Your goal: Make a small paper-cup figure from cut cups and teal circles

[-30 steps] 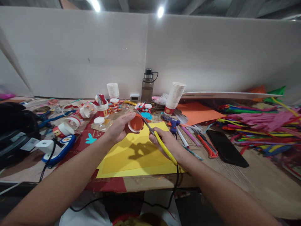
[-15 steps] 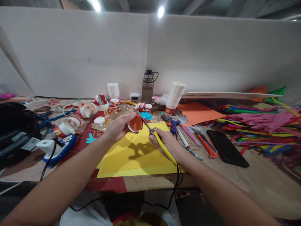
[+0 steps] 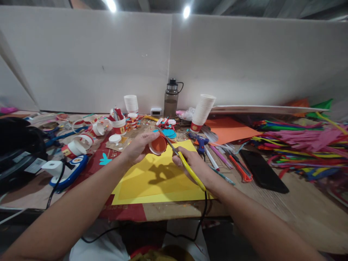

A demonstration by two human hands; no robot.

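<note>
Slight rightward shift noted in the left hand (image 3: 138, 148) and its small red-and-white paper cup (image 3: 158, 145); the yellow-handled metal scissors (image 3: 187, 168) hold position. Left fingers are wrapped on the cup's side, its mouth tilted toward the viewer, above yellow paper sheets (image 3: 130, 188). The right hand (image 3: 195, 164) is closed round the scissors' handles. Blades lie along the cup's right edge, apparently in working position; their gap cannot be told. Beyond: blue plastic glue gun (image 3: 202, 144), round turquoise paper discs (image 3: 170, 133), tall stack of white paper cups (image 3: 203, 109), grey translucent bottle (image 3: 171, 104).
</note>
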